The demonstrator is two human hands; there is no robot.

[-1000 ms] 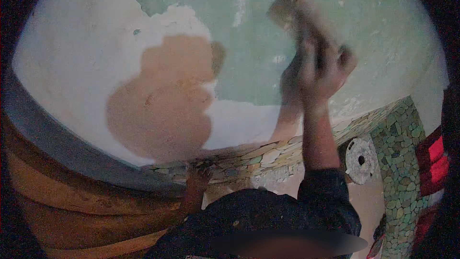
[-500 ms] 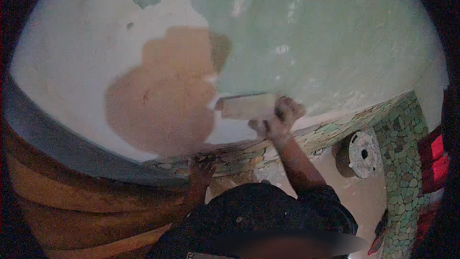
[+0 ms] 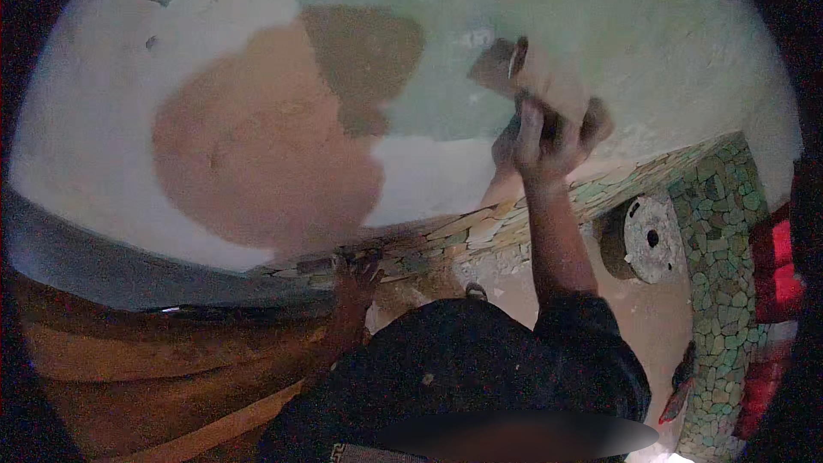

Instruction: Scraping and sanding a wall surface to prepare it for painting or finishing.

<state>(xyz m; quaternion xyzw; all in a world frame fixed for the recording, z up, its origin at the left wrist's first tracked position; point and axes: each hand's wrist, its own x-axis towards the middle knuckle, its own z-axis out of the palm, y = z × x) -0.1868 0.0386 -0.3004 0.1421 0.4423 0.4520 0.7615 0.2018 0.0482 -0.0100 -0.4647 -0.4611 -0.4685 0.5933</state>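
Observation:
My right hand (image 3: 553, 137) is closed around a flat, pale rectangular tool resembling a wide putty knife (image 3: 549, 81). Its dark end points up and left, and motion blurs its edges. Behind it stands a wall (image 3: 480, 0), green above and smooth white on the left and along a lower strip. Whether the tool touches the wall I cannot tell. Lower down, my left hand (image 3: 358, 269) is by the stone-patterned border (image 3: 429, 244) at the foot of the white strip, its fingers apart and dimly lit. Nothing shows in it.
A large shadow (image 3: 266, 137) falls on the wall. At the right, a round whitish container top (image 3: 653, 238) with a dark hole stands beside more stone-patterned surface (image 3: 720, 291). Red objects (image 3: 776, 266) lie beyond. Brown folded material (image 3: 154, 360) fills the lower left.
My right hand has moved up and right with the tool, which has turned from nearly level to tilted. More of the white strip is uncovered. My left hand stays near the border.

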